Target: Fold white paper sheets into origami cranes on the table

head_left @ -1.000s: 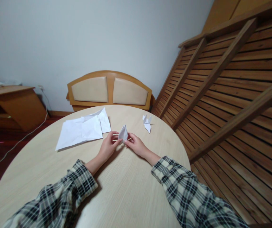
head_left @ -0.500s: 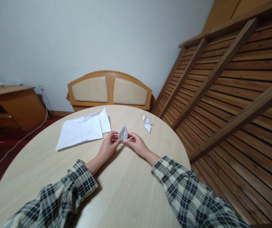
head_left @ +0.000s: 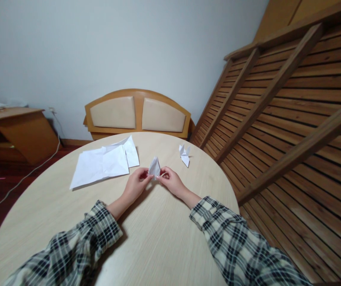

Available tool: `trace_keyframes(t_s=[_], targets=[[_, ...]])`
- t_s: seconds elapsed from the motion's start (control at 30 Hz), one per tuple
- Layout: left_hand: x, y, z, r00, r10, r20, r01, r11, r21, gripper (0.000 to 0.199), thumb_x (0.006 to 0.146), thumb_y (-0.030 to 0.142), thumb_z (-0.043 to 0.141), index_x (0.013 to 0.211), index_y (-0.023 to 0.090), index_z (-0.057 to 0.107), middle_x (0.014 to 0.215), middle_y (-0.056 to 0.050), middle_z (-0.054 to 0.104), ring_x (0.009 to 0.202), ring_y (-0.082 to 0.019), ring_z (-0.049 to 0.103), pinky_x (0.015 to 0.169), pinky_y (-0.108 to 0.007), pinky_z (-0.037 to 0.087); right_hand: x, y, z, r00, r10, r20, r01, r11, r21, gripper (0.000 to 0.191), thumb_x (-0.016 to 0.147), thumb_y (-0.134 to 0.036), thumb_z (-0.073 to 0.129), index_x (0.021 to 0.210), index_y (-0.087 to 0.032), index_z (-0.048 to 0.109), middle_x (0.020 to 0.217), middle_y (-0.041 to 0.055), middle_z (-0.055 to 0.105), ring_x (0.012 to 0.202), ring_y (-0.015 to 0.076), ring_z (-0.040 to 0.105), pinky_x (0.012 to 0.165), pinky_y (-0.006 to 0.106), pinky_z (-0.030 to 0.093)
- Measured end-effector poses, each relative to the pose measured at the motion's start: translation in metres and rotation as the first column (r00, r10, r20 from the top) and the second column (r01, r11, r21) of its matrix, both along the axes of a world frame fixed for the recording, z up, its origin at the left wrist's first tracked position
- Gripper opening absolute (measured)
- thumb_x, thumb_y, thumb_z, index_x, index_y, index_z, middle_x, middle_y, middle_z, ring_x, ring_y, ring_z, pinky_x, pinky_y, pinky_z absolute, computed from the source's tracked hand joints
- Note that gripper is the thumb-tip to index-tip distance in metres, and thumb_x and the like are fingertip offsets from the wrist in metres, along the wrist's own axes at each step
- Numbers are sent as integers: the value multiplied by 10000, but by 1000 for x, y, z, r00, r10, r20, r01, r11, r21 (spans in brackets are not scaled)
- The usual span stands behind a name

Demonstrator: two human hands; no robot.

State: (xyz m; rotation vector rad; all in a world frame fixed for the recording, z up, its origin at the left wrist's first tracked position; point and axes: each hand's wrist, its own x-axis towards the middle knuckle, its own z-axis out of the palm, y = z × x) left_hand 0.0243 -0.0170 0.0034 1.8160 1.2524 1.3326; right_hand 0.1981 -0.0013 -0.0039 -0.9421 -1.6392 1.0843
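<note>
A small folded white paper with a pointed top is held upright between my hands, just above the middle of the table. My left hand pinches its lower left side between thumb and fingers. On the lower right side, my right hand pinches it the same way. Some fingertips are hidden behind the paper. Beyond my right hand, a folded paper figure with pointed flaps stands on the table. Several creased white paper sheets lie overlapping to the left of my left hand.
The round light wood table spreads under my forearms. Behind it stands a headboard with two cream panels. A slatted wooden frame leans along the right. On the left are a wooden desk and a white cable across the floor.
The fingers of my left hand have curled in slightly behind the folded paper. My right hand, the paper figure and the sheets look unmoved.
</note>
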Motion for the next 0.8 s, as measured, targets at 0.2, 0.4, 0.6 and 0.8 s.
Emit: trace_keyframes(t_s=[0.2,0.4,0.6,0.8], targets=[[0,1,-1,1000,-28,4,28,999,-38,199,771,360,619,807,165,636,753,-41,644,695,-184,575,658,-308,439,0,-2,1,998,45,-46,-47,998,-40,273,753,-387,663,844,-188,499,742,-26,517,600,105,486,545,244,401],[-1,2,-3,998,-50,46,53,996,-73,248,796,408,599,734,168,618,670,-9,598,629,-155,518,587,-264,383,0,-2,1,997,68,-39,-70,996,-63,284,749,-403,666,835,-196,493,702,-40,492,575,97,473,505,229,390],[-1,2,-2,997,-35,64,41,995,-92,320,817,447,569,649,174,583,593,22,535,570,-136,463,548,-251,336,0,-3,1,995,89,-37,-91,993,-77,282,745,-401,661,827,-196,486,686,-41,486,554,100,485,477,232,390],[-1,2,-3,993,-71,93,79,994,-78,265,820,421,574,799,164,632,669,7,583,601,-144,490,565,-253,360,-1,-3,-1,995,103,-18,-104,992,-65,274,747,-383,659,814,-198,468,684,-42,482,539,101,485,463,234,384]])
